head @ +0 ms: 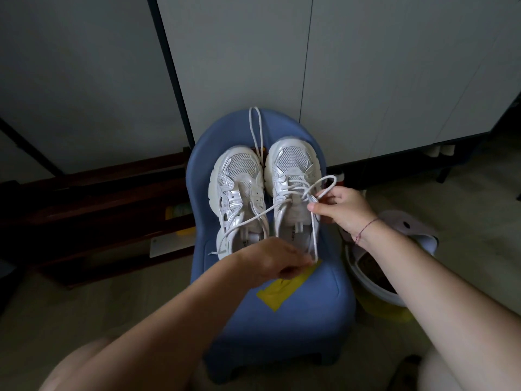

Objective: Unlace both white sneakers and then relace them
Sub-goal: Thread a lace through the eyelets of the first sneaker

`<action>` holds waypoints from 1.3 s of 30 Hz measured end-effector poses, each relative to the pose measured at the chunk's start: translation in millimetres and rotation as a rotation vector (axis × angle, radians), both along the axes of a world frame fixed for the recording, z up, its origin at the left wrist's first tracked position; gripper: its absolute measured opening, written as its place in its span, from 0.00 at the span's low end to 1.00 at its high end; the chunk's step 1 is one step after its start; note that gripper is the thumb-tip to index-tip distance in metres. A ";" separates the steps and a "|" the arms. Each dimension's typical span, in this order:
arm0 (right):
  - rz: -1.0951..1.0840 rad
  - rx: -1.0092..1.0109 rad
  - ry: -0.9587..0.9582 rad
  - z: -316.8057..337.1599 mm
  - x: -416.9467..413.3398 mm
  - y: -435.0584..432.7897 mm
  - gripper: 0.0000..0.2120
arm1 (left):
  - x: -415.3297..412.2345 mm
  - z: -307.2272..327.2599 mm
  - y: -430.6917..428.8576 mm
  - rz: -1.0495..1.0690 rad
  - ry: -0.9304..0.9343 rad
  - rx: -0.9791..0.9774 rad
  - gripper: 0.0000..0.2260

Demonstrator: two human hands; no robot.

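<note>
Centre frame: the laced sneaker (pixel 293 176) lies toe toward frame top on the stool (pixel 324 292). Your right hand (pixel 342 210), just right of its eyelets, pinches a lace (pixel 314 238) loop. Your left hand (pixel 277 259), below the heel, pinches the strand's end.

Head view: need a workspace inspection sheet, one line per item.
Surface: blue stool, yellow tape patch on the seat.
Job's things: unlaced sneaker beside laced sneaker; loose lace lies between the toes.
Clutter: white bin beside the stool.
Grippers: left hand and right hand each pinch the laced sneaker's lace.
Cables: nothing seen.
Surroundings: grey cabinet doors, dark wooden shelf.
</note>
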State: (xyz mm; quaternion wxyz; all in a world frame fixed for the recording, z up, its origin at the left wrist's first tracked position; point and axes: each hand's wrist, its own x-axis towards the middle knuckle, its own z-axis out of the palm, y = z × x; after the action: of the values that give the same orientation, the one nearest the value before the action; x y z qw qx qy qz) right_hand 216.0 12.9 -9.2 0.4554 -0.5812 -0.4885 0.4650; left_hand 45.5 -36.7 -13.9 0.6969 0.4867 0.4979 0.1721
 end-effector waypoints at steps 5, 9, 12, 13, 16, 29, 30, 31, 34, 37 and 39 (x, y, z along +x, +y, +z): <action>-0.027 -0.007 0.019 -2.8 0.0 0.1 0.11 | -1.8 1.1 5.1 0.141 -0.045 0.049 0.06; -0.024 -0.010 0.060 -3.2 -4.0 0.0 0.11 | 20.3 3.0 15.4 0.312 -0.276 -0.080 0.10; -0.018 0.002 0.052 -1.7 -5.7 -0.8 0.11 | 30.0 0.6 18.2 0.385 -0.293 -0.088 0.09; -0.017 0.003 0.061 -1.2 -6.2 -0.8 0.11 | 30.5 0.2 18.5 0.416 -0.294 -0.083 0.08; -0.014 0.000 0.046 -1.5 -5.8 0.0 0.11 | 28.6 2.5 17.7 0.406 -0.286 -0.058 0.07; 0.015 -0.001 0.018 -4.6 -4.7 3.0 0.08 | 18.5 8.7 18.0 0.215 -0.292 -0.161 0.12; 0.015 0.003 0.016 -4.2 -4.9 2.4 0.08 | 21.5 10.8 19.2 0.269 -0.320 -0.167 0.13; 0.016 0.004 0.018 -3.7 -5.1 1.8 0.09 | 24.0 12.1 20.1 0.318 -0.331 -0.160 0.14; 0.023 0.004 0.030 -1.8 -6.2 1.2 0.09 | 27.0 13.7 19.2 0.334 -0.302 -0.063 0.13; 0.013 -0.006 0.011 -1.2 -7.8 1.4 0.08 | 22.9 10.4 14.5 0.156 -0.113 0.028 0.13; 0.009 -0.015 0.007 -0.2 -8.7 1.5 0.09 | 17.0 6.6 10.8 -0.036 0.052 0.049 0.13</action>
State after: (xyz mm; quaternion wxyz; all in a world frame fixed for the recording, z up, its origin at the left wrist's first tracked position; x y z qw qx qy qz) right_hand 207.3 14.4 -9.4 0.4506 -0.5807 -0.4860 0.4728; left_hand 62.5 -25.9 -7.3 0.6746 0.5168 0.5026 0.1588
